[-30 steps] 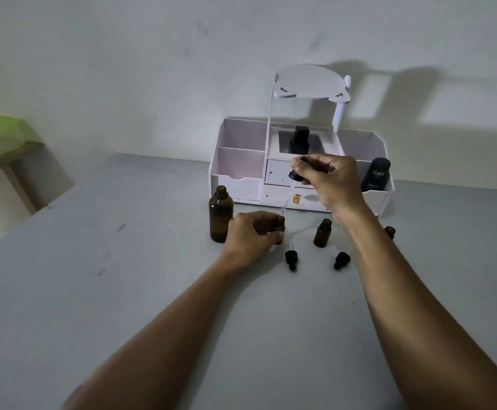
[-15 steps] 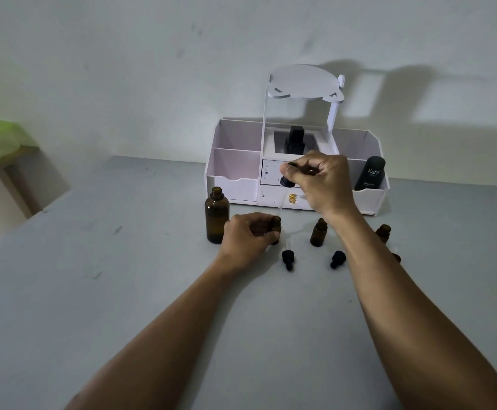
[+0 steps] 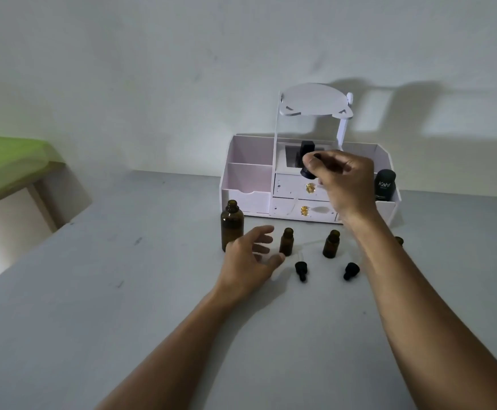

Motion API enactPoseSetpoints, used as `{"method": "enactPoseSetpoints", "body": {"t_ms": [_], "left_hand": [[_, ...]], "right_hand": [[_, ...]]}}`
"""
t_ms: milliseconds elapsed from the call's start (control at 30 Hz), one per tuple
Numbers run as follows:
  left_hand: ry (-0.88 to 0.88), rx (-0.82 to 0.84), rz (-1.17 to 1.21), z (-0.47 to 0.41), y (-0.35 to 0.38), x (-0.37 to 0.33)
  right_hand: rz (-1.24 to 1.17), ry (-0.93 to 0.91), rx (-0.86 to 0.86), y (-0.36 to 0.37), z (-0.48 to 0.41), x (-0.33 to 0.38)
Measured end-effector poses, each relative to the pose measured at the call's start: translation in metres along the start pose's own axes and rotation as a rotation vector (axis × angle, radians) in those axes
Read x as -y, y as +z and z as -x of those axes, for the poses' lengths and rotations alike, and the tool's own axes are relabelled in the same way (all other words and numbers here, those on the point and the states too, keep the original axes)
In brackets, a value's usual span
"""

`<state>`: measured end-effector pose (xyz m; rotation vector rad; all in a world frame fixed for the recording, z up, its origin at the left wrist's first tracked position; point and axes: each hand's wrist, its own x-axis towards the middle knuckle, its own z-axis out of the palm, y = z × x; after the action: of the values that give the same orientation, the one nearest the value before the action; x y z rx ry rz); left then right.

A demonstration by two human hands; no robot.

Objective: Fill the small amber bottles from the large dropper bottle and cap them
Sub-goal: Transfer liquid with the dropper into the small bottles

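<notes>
The large amber bottle stands uncapped on the grey table. To its right stand two small amber bottles, one at centre and one further right, both uncapped. A third small bottle peeks out behind my right forearm. My right hand is raised above them, pinching the black dropper by its bulb; its glass tube slants down to the left. My left hand hovers with fingers spread between the large bottle and the centre small bottle, touching neither. Two black dropper caps, one left and one right, lie in front.
A white desk organiser with drawers and an oval mirror stands against the wall behind the bottles, holding a dark "Kahf" container and a black object. A green-covered table is at far left.
My left hand let go of the centre small bottle and opened, drawing back to the left. My right hand lifted the dropper up and away from that bottle's mouth.
</notes>
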<state>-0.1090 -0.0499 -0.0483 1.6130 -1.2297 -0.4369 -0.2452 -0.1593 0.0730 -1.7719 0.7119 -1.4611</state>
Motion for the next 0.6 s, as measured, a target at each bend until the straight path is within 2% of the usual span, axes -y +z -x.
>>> {"method": "enactPoseSetpoints", "body": {"t_ms": [67, 167, 233, 267, 433, 600], "left_hand": [[0.094, -0.14, 0.015, 0.009, -0.014, -0.005], [0.247, -0.443, 0.056, 0.013, -0.038, -0.011], [0.254, -0.593, 0.09, 0.009, -0.054, -0.007], [0.218, -0.612, 0.127, 0.006, -0.06, -0.002], [-0.022, -0.361, 0.239, -0.012, -0.079, 0.033], [-0.027, -0.186, 0.237, -0.024, -0.077, 0.045]], "right_hand": [[-0.048, -0.023, -0.044, 0.004, -0.001, 0.009], [-0.18, -0.03, -0.079, 0.017, -0.001, 0.021], [-0.254, -0.011, -0.085, 0.03, -0.001, 0.025], [-0.28, 0.002, -0.086, 0.036, -0.001, 0.025], [-0.288, 0.033, -0.055, 0.058, 0.003, 0.017], [-0.26, 0.046, -0.033, 0.061, 0.004, 0.008]]}}
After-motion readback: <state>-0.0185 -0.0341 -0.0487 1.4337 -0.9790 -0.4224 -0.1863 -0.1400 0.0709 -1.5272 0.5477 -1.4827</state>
